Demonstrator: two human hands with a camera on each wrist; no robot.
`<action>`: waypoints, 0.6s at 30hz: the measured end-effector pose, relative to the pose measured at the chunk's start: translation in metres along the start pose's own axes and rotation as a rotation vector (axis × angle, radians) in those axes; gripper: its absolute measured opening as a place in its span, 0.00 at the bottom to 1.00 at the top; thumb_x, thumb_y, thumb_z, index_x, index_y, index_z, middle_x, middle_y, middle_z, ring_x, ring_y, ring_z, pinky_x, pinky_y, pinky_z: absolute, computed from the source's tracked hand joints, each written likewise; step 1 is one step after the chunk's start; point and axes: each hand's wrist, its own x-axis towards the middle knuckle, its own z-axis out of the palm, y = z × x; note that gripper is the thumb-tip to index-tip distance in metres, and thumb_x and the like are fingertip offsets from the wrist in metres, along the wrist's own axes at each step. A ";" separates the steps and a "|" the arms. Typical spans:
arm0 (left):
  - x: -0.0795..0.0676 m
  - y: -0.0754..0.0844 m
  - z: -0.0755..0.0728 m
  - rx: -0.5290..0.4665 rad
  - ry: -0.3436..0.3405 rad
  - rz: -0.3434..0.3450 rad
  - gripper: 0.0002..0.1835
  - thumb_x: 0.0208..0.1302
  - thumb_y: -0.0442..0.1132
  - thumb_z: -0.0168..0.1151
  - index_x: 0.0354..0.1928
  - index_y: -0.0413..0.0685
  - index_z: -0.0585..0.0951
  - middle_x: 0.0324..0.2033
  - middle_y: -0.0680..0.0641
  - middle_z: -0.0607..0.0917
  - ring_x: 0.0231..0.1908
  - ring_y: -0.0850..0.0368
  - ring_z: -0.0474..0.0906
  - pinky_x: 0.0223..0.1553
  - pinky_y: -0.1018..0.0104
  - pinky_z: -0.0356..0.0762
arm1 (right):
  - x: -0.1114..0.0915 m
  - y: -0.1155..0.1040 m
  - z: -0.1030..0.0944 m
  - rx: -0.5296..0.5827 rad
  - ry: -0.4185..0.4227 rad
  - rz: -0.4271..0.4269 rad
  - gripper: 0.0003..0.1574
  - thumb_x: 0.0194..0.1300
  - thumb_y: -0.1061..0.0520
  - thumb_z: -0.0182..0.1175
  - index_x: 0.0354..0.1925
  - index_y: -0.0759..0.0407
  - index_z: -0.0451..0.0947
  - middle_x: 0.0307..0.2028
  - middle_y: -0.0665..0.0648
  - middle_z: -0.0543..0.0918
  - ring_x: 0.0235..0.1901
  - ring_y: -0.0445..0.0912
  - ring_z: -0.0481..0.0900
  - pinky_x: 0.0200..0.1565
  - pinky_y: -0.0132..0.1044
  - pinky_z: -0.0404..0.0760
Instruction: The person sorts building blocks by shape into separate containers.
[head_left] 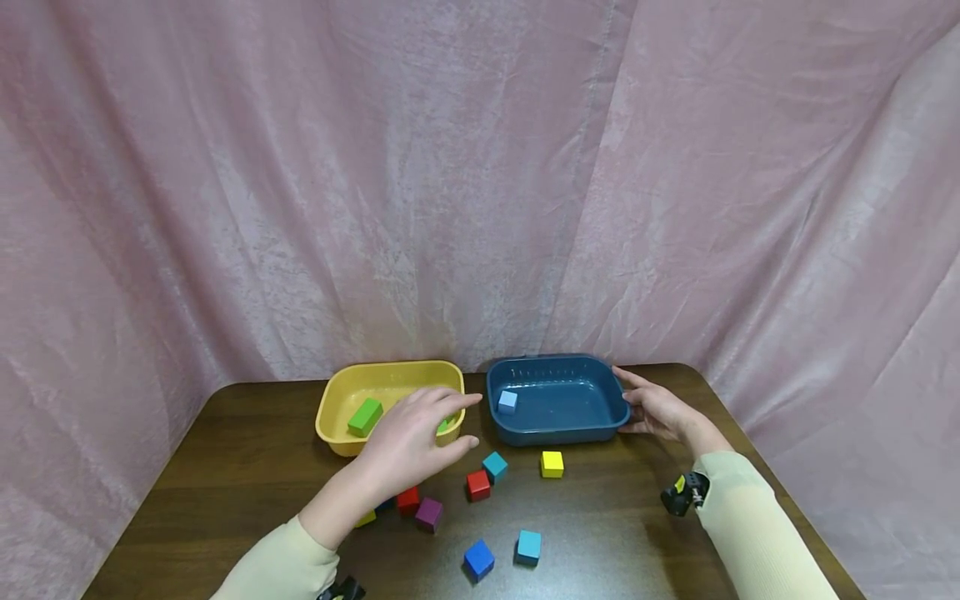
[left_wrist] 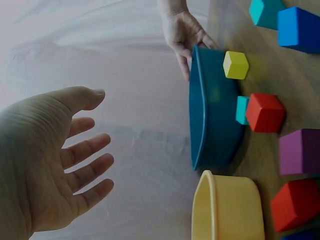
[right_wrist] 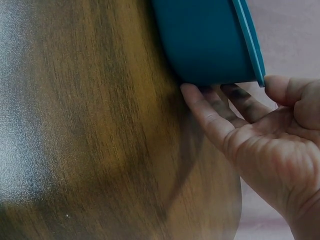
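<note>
My left hand hangs in the air over the right end of the yellow basin, fingers spread and holding nothing; its palm shows in the left wrist view. Inside that basin lie a green block and another green piece, partly hidden by the hand. My right hand touches the right end of the blue basin. In the right wrist view its fairly straight fingers rest against the basin's end wall, with the thumb by the rim. A light blue cube sits in the blue basin.
In front of the basins several cubes lie scattered: yellow, teal, red, purple, blue and light blue. Another red cube is near my left wrist. A pink curtain hangs behind the wooden table.
</note>
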 end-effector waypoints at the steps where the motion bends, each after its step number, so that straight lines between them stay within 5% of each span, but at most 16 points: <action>1: -0.003 0.000 0.001 0.004 -0.005 0.007 0.28 0.54 0.60 0.62 0.59 0.66 0.74 0.50 0.59 0.77 0.50 0.61 0.71 0.48 0.60 0.72 | 0.000 0.000 0.000 -0.002 -0.001 0.001 0.36 0.72 0.61 0.35 0.73 0.42 0.38 0.66 0.72 0.51 0.56 0.64 0.68 0.52 0.62 0.67; 18: -0.035 -0.006 0.022 -0.087 -0.246 0.201 0.25 0.55 0.57 0.63 0.56 0.68 0.75 0.46 0.63 0.77 0.49 0.66 0.70 0.52 0.59 0.69 | -0.002 0.001 -0.001 0.004 0.006 -0.002 0.36 0.73 0.62 0.34 0.73 0.41 0.39 0.63 0.74 0.57 0.55 0.64 0.69 0.53 0.62 0.66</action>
